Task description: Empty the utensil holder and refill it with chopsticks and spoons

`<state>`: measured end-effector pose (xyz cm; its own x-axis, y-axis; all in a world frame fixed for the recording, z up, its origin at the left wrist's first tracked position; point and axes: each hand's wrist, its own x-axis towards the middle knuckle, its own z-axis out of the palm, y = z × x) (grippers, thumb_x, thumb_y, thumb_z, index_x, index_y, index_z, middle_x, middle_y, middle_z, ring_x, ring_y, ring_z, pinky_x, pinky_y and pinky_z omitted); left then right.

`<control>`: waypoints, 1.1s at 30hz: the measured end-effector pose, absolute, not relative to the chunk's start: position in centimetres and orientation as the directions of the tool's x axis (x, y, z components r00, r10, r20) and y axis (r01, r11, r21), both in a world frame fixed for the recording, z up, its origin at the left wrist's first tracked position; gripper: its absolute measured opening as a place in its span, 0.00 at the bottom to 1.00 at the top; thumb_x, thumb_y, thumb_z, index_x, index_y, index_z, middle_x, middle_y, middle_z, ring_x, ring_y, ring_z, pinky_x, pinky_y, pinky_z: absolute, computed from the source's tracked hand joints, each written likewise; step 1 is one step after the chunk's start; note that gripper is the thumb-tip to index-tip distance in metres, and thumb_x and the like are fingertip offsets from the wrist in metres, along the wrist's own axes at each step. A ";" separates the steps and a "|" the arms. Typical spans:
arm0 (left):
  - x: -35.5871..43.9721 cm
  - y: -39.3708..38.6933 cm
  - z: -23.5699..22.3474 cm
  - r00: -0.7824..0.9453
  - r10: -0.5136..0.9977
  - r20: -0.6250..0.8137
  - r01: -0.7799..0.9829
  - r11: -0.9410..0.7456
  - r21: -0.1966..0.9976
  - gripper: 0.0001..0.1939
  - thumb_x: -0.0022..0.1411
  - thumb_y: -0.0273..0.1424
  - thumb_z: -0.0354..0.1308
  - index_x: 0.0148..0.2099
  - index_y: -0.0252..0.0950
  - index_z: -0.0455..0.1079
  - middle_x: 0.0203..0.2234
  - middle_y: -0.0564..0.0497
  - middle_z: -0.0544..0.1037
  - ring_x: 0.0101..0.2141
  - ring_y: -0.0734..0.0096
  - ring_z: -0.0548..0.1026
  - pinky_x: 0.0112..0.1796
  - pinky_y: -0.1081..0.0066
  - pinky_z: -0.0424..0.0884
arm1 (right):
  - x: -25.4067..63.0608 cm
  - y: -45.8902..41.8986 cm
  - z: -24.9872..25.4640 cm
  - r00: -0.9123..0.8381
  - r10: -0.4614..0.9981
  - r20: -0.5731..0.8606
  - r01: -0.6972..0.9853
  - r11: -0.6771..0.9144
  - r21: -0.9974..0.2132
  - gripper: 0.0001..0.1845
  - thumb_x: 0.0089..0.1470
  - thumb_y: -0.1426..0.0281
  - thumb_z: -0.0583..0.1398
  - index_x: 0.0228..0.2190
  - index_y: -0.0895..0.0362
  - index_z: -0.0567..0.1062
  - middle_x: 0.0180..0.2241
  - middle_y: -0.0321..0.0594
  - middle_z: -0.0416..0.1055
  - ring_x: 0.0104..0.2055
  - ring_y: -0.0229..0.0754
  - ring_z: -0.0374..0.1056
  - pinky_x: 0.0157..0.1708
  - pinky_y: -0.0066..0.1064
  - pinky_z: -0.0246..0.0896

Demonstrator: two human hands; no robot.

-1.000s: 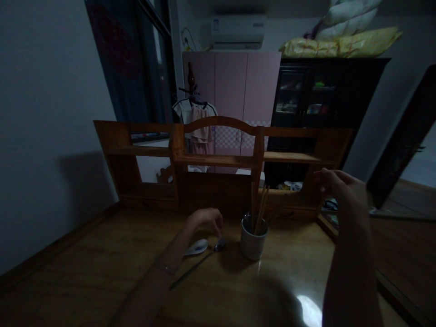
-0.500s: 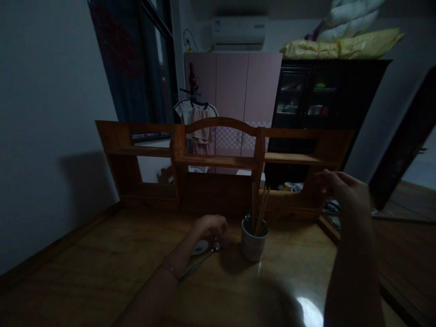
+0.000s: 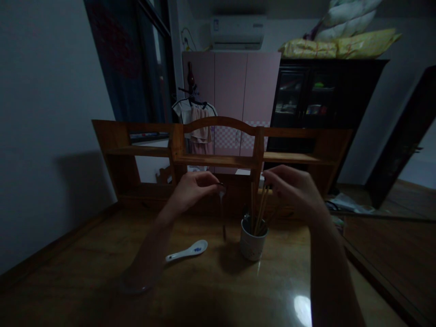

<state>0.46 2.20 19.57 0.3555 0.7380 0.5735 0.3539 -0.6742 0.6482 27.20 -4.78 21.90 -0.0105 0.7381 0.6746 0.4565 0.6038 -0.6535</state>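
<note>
My left hand point(image 3: 195, 190) is raised above the table, pinching a metal spoon point(image 3: 223, 211) by its bowl end. The spoon's thin handle hangs straight down. On the tabletop below lies a white ceramic soup spoon point(image 3: 189, 251) with a blue pattern in its bowl. Right of it stands a white cup point(image 3: 252, 243) holding several wooden chopsticks point(image 3: 261, 210) and a dark, shiny utensil point(image 3: 245, 215). My right hand point(image 3: 291, 184) has its fingers closed at the upper ends of chopsticks that still stand in the cup; the fingertips are partly hidden.
A wooden shelf unit point(image 3: 218, 160) runs along the back of the wooden table point(image 3: 204, 290). A wall point(image 3: 44, 136) borders the left side. Beyond are pink wardrobes point(image 3: 230, 86), a dark cabinet point(image 3: 327, 91) and hanging clothes point(image 3: 197, 120).
My left hand has lifted the metal spoon off the table, uncovering the ceramic spoon. My right hand has moved left to the chopsticks in the cup.
</note>
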 end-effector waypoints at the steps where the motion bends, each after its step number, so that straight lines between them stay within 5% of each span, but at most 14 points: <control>1: 1.0 1.6 19.7 0.309 0.724 0.617 0.348 -0.689 0.635 0.12 0.56 0.39 0.64 0.36 0.36 0.75 0.31 0.50 0.79 0.33 0.68 0.77 0.35 0.72 0.71 | 26.1 -4.3 21.5 -0.124 0.761 0.636 0.423 0.620 -0.660 0.15 0.58 0.59 0.62 0.36 0.59 0.78 0.25 0.37 0.70 0.22 0.35 0.64 0.19 0.22 0.56; 8: 4.0 -1.3 19.5 0.180 0.657 0.732 0.425 -0.723 0.544 0.06 0.58 0.34 0.62 0.35 0.37 0.74 0.28 0.53 0.78 0.30 0.71 0.76 0.31 0.75 0.69 | 22.5 -2.3 19.6 -0.416 0.735 0.535 0.126 0.630 -0.766 0.14 0.61 0.60 0.60 0.38 0.60 0.75 0.26 0.38 0.71 0.25 0.38 0.69 0.23 0.25 0.65; 15: 4.4 -3.3 20.6 0.263 0.660 0.704 0.131 -0.747 0.652 0.12 0.64 0.39 0.57 0.42 0.36 0.72 0.36 0.50 0.78 0.36 0.70 0.77 0.38 0.73 0.73 | 23.5 -2.1 20.3 -0.357 0.719 0.596 -0.125 0.595 -0.794 0.08 0.61 0.66 0.62 0.36 0.59 0.75 0.30 0.39 0.73 0.31 0.38 0.71 0.34 0.27 0.69; 19: 4.2 -3.3 20.8 0.183 0.641 0.745 0.158 -0.767 0.621 0.14 0.66 0.40 0.53 0.40 0.35 0.73 0.37 0.48 0.77 0.35 0.71 0.76 0.39 0.73 0.73 | 24.9 -2.2 20.6 -0.274 0.736 0.619 -0.197 0.587 -0.785 0.06 0.60 0.68 0.63 0.38 0.57 0.76 0.36 0.39 0.73 0.34 0.37 0.69 0.37 0.26 0.68; 24: 4.2 -1.8 20.1 0.218 0.648 0.729 0.240 -0.760 0.604 0.14 0.67 0.39 0.51 0.38 0.35 0.73 0.34 0.50 0.77 0.32 0.72 0.75 0.36 0.74 0.71 | 27.1 -3.5 21.4 -0.198 0.768 0.608 -0.005 0.620 -0.785 0.15 0.54 0.68 0.66 0.45 0.56 0.76 0.42 0.41 0.72 0.43 0.42 0.69 0.42 0.27 0.65; 29: 3.9 -0.8 20.0 0.232 0.659 0.715 0.284 -0.749 0.598 0.14 0.68 0.37 0.50 0.37 0.35 0.73 0.31 0.50 0.77 0.30 0.73 0.74 0.35 0.73 0.69 | 28.3 -4.6 22.1 0.037 0.755 0.655 0.307 0.615 -0.726 0.15 0.54 0.61 0.66 0.41 0.55 0.78 0.33 0.38 0.73 0.33 0.41 0.69 0.31 0.27 0.65; 33: 3.4 -0.5 20.0 0.187 0.640 0.745 0.361 -0.750 0.554 0.20 0.67 0.39 0.50 0.27 0.35 0.70 0.26 0.51 0.75 0.29 0.72 0.73 0.36 0.72 0.68 | 29.5 -5.1 22.3 0.089 0.722 0.686 0.425 0.596 -0.682 0.15 0.55 0.60 0.65 0.41 0.56 0.78 0.31 0.39 0.73 0.30 0.39 0.68 0.28 0.26 0.64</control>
<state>3.36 -0.47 20.04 0.1866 0.6404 0.7450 0.3607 -0.7500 0.5544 29.48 -5.07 22.30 0.0890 0.7218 0.6863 0.4247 0.5958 -0.6817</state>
